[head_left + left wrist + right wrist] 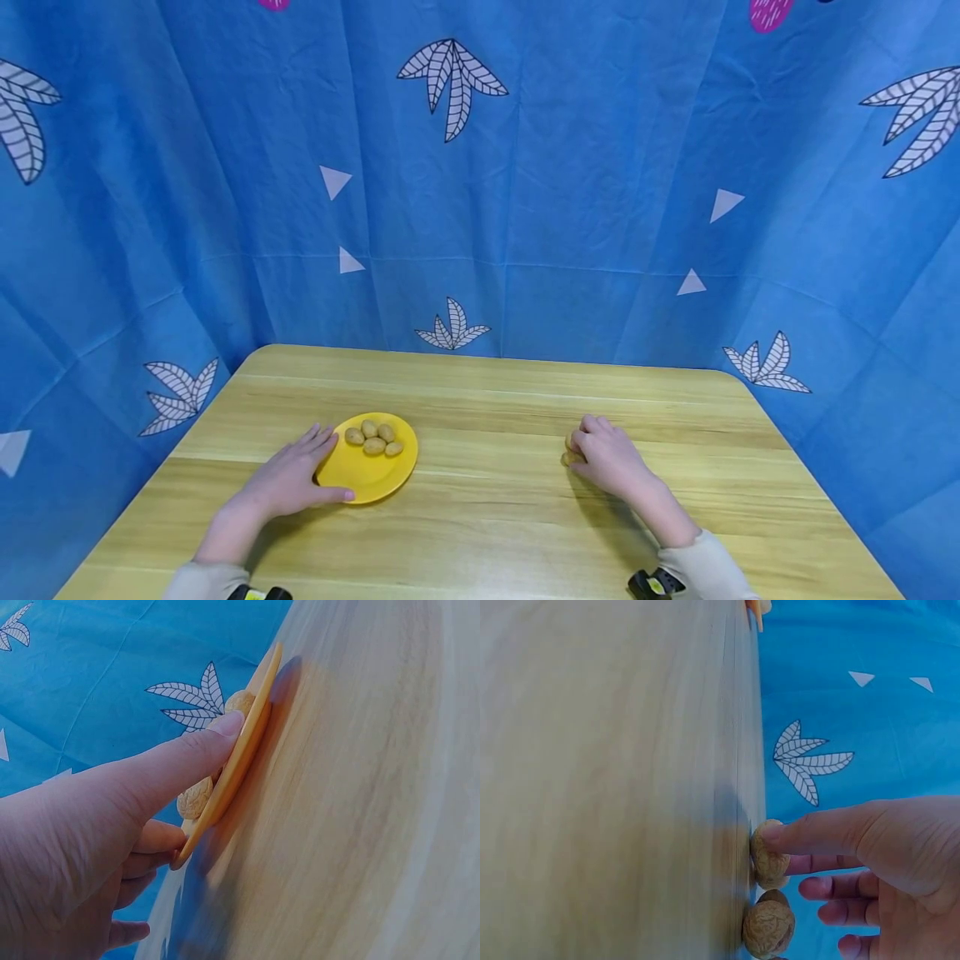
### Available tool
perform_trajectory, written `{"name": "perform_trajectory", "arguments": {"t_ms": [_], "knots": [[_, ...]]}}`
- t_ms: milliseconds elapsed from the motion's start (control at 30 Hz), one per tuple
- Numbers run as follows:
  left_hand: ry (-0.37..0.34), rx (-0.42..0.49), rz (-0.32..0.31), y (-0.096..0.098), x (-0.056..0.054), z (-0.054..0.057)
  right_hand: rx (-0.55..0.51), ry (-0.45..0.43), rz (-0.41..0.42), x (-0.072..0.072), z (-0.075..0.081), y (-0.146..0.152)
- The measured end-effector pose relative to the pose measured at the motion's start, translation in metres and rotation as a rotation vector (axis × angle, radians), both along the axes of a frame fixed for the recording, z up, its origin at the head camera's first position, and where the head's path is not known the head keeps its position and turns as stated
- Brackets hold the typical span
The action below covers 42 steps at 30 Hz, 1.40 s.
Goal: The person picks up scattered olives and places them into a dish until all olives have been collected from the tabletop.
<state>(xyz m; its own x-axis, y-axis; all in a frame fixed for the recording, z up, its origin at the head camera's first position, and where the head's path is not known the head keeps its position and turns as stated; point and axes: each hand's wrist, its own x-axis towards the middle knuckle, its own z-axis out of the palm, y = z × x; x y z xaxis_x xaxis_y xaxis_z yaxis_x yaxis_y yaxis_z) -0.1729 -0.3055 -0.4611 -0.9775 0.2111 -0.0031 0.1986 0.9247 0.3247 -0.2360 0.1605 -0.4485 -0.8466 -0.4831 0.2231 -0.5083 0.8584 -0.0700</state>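
A round yellow plate (371, 479) lies on the left half of the table and carries several walnuts (374, 446). Along the plate's left side, my left hand (296, 479) touches the rim with outstretched thumb and fingers. The left wrist view shows its thumb (225, 724) on the rim and the index fingertip against the plate's edge. Over on the right, my right hand (611, 458) pinches a walnut (767, 862) between thumb and index finger, low at the tabletop. Close beside it sit more walnuts (769, 930), partly hidden by the hand in the head view.
The wooden table (480, 533) has rounded far corners. Blue curtains (570, 167) with leaf and triangle prints hang behind it and at both sides. A wide stretch of tabletop separates the plate from the right hand.
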Motion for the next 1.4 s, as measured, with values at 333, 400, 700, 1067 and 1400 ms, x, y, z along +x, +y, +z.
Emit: {"name": "perform_trajectory", "arguments": {"t_ms": [333, 400, 700, 1067, 1400], "knots": [[0.000, 0.006, -0.002, 0.000, 0.002, 0.001, -0.001, 0.041, 0.055, -0.003, 0.001, -0.007], [-0.001, 0.005, -0.001, 0.000, 0.002, 0.001, 0.001, 0.055, 0.065, -0.003, 0.001, -0.010], [-0.010, 0.005, 0.005, 0.001, 0.001, 0.000, 0.000, 0.065, 0.081, -0.005, 0.006, -0.025], [-0.013, 0.003, 0.007, 0.002, 0.001, 0.000, 0.018, 0.119, 0.150, -0.009, 0.011, -0.045], [-0.024, 0.005, 0.009, 0.001, 0.000, 0.001, 0.021, 0.151, 0.210, -0.008, 0.018, -0.065]]}}
